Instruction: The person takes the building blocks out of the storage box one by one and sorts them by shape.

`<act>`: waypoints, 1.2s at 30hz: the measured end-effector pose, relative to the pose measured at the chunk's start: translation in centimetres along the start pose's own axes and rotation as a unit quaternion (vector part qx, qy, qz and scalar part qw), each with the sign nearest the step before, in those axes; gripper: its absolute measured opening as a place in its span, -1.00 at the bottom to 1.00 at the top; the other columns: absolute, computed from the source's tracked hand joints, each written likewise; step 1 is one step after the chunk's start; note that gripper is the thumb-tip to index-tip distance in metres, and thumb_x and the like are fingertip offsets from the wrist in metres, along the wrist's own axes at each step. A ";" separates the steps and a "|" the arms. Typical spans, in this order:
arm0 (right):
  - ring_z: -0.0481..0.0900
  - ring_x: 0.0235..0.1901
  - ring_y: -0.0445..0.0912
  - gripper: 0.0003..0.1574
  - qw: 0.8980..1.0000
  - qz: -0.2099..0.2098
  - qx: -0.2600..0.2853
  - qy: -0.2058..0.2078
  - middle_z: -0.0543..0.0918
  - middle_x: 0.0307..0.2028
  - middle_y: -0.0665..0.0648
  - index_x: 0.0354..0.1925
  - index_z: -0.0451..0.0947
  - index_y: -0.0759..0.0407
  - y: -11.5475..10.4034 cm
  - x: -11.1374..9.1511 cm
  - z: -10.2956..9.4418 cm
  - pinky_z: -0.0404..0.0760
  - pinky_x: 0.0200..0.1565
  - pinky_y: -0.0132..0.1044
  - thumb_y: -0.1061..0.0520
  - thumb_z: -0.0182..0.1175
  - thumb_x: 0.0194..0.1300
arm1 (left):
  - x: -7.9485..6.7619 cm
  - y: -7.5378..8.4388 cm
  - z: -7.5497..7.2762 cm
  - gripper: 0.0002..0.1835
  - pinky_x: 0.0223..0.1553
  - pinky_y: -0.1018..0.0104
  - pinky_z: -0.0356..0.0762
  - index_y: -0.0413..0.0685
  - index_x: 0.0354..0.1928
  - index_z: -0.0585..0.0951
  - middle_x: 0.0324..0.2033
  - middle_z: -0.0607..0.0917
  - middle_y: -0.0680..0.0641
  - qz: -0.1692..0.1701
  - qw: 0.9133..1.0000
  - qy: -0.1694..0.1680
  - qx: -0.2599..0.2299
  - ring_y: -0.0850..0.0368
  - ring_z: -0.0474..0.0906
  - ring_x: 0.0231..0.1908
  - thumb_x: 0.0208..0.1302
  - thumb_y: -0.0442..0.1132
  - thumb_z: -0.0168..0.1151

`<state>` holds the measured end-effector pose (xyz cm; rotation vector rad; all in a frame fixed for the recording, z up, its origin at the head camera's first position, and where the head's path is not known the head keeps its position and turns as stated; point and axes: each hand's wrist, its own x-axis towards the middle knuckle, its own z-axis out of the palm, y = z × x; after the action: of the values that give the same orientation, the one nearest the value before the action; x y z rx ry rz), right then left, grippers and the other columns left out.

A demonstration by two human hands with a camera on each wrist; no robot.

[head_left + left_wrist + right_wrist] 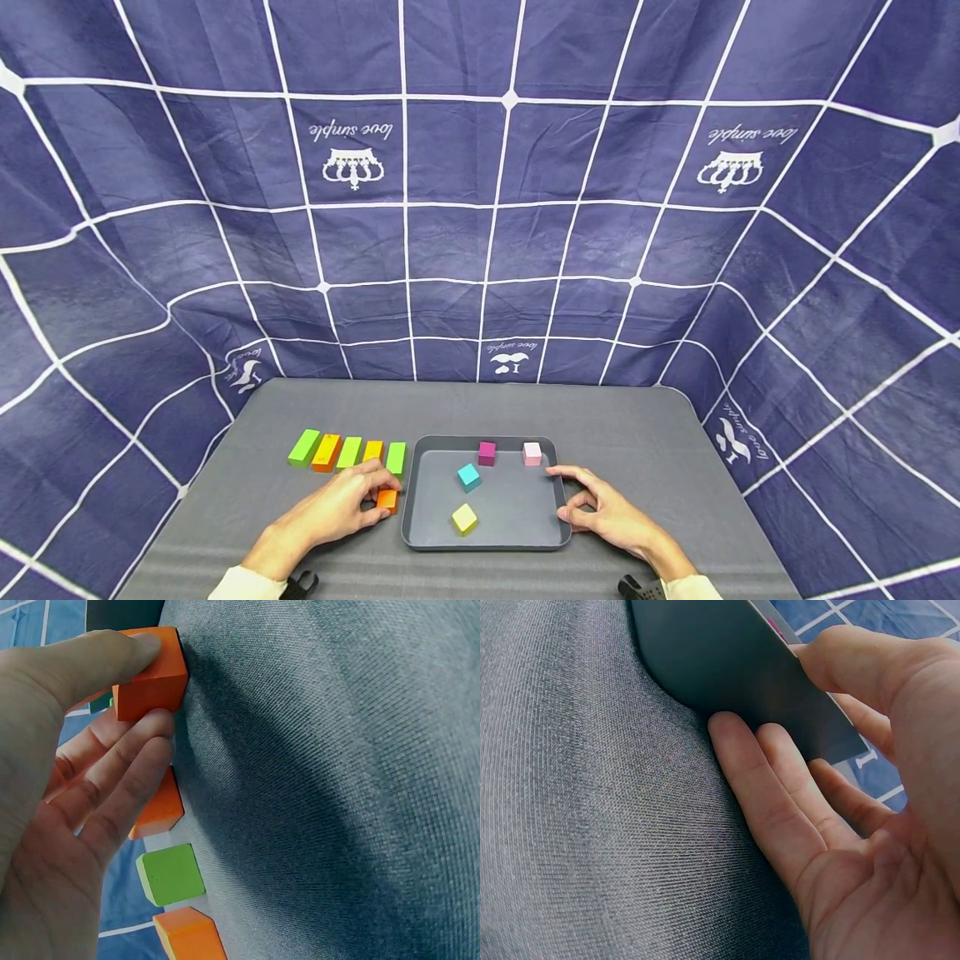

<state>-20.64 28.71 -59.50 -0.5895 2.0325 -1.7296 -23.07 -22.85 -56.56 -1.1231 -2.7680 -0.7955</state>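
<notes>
In the head view, my left hand pinches an orange block between thumb and fingers, just left of the grey tray's left rim. The left wrist view shows the thumb on top of that orange block, fingertips under its near edge. At the tray's right side, my right hand grips the rim of the tray. Up close, the thumb of my right hand reaches over the rim while the other fingers lie along the outer wall. Inside the tray are a magenta cube, pink cube, blue cube and yellow cube.
Left of the tray stands a row of green and orange blocks, from a green block to another green block by the rim. A grey cloth covers the table. Blue curtains with white lines enclose its back and sides.
</notes>
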 end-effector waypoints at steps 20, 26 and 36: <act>0.90 0.03 -0.13 -0.07 1.000 0.015 -0.007 0.003 0.87 -0.06 0.40 0.77 0.22 0.33 0.1 0.1 -0.1 0.89 0.14 -0.30 0.26 0.39 0.67 | 0.8 2.1 -1.6 -0.55 -0.08 0.29 0.77 0.13 0.27 0.84 0.04 0.76 0.09 -0.013 0.998 0.030 0.060 0.19 0.76 -0.08 0.38 -0.18 0.71; 0.88 0.06 -0.12 -0.08 1.000 0.011 0.000 -0.002 0.86 -0.05 0.40 0.77 0.20 0.36 -0.1 0.0 0.0 0.89 0.14 -0.28 0.26 0.37 0.68 | 2.1 3.5 -1.2 -0.52 0.12 0.14 0.84 0.21 0.31 0.82 0.12 0.78 0.16 0.019 0.995 0.032 0.090 0.17 0.79 0.05 0.39 -0.07 0.72; 0.87 0.07 -0.11 -0.09 1.000 0.004 -0.006 0.003 0.84 -0.05 0.49 0.77 0.22 0.35 0.1 0.0 -0.1 0.89 0.13 -0.30 0.27 0.37 0.68 | 4.6 5.2 -0.1 -0.39 0.22 0.08 0.83 0.17 0.38 0.80 0.19 0.77 0.16 0.075 0.994 0.003 0.084 0.21 0.79 0.15 0.31 -0.03 0.77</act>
<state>-20.69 28.78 -59.60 -0.5785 2.0479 -1.7183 -22.96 -16.85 -53.06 -1.2724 -2.6472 -0.5380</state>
